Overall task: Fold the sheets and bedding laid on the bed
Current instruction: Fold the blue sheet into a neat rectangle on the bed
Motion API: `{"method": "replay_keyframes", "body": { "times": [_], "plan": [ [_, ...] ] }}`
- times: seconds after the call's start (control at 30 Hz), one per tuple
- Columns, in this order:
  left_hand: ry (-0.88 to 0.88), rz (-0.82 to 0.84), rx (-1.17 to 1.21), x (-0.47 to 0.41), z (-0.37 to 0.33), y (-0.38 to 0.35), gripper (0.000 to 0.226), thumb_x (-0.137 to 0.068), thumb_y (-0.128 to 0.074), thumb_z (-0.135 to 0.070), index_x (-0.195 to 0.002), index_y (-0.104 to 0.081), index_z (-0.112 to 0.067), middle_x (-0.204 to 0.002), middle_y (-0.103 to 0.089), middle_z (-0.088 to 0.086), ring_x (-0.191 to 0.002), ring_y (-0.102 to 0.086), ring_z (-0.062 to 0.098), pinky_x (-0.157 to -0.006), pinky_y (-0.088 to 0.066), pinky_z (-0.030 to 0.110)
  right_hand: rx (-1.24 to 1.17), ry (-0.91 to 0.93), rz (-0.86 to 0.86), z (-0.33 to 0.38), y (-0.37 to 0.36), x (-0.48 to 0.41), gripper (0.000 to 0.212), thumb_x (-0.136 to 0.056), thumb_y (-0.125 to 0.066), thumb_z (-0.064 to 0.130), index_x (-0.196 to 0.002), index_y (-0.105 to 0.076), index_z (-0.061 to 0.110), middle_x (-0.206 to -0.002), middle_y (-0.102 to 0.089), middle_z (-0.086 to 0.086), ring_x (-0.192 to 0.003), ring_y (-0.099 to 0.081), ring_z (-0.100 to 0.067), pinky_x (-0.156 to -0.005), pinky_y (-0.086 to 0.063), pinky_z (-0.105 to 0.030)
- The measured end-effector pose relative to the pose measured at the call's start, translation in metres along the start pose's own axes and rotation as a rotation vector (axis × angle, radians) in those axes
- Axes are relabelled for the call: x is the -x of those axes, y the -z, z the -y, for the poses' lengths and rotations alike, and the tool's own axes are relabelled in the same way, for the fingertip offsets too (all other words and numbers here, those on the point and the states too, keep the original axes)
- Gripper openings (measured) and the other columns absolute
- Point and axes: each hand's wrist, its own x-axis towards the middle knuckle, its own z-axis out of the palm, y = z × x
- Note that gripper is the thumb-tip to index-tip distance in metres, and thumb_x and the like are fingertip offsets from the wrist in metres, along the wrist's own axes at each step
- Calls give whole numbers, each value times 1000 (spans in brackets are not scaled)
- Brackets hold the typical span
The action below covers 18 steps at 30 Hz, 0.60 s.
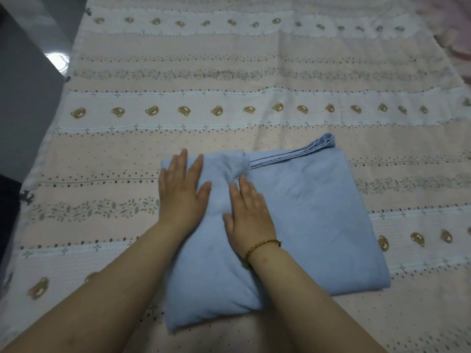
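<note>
One folded blue sheet (305, 212), one patterned bedspread (229, 85), two hands, left hand (182, 193) and right hand (251, 212), one gold bracelet (257, 248).

Bedroom in a home.
A bed (254, 59) wears a pink-and-white striped cotton sheet printed with brown bear faces (183, 112); a glossy grey tiled floor (25, 80) runs alongside its left edge.

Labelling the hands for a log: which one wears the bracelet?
The right hand, flat on the blue folded cloth; a gold bracelet circles its wrist. The left hand has a bare wrist.
</note>
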Motion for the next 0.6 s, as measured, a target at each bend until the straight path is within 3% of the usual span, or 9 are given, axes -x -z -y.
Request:
{"method": "replay_keyframes", "body": {
  "times": [0.07, 0.17, 0.27, 0.37, 0.5, 0.6],
  "plan": [
    [264, -47, 364, 17, 14, 9, 64, -93, -51, -25, -148, -19, -19, -156, -15, 6, -142, -18, 24, -113, -16, 36, 36, -41, 14, -5, -16, -1, 65, -92, -7, 45, -147, 13, 16, -148, 30, 3, -143, 16, -15, -108, 18, -24],
    [523, 4, 708, 51, 21, 14, 68, -87, -62, -19, -145, -26, -16, -145, -39, 7, -128, -43, 26, -93, -37, 30, 40, -74, -1, -8, -30, -4, 92, -60, 19, 49, -146, 15, 15, -129, 40, 10, -143, 16, -16, -104, 22, -23],
    [566, 72, 833, 59, 22, 15, 67, -83, -67, -10, -141, -33, -12, -139, -46, 7, -119, -50, 23, -86, -38, 26, 36, -93, -23, -3, -33, -4, 93, -59, 19, 47, -145, 17, 14, -126, 41, 9, -143, 17, -16, -104, 22, -23],
    [566, 81, 879, 58, 26, 23, 60, -80, -68, -2, -134, -41, -8, -123, -57, 8, -97, -54, 21, -80, -42, 29, -11, -153, -27, 10, -36, -2, 88, -66, 16, 47, -146, 15, 13, -141, 33, 8, -142, 19, -17, -106, 20, -22],
    [604, 8, 870, 81, 37, 41, 53, -79, -68, 1, -127, -48, -8, -114, -63, 20, -82, -57, 22, -63, -43, 26, -88, -149, -34, 40, -38, 9, 97, -57, 19, 47, -147, 10, 14, -154, 21, -3, -142, 18, -16, -106, 19, -19],
    [685, -83, 886, 104, 58, 60, 53, -78, -68, 2, -126, -50, -7, -112, -64, 22, -80, -58, 22, -72, -43, 28, -133, -90, 33, 72, -48, 19, 97, -56, 18, 48, -148, 11, 14, -154, 22, -3, -142, 19, -16, -107, 18, -20]
  ]
}}
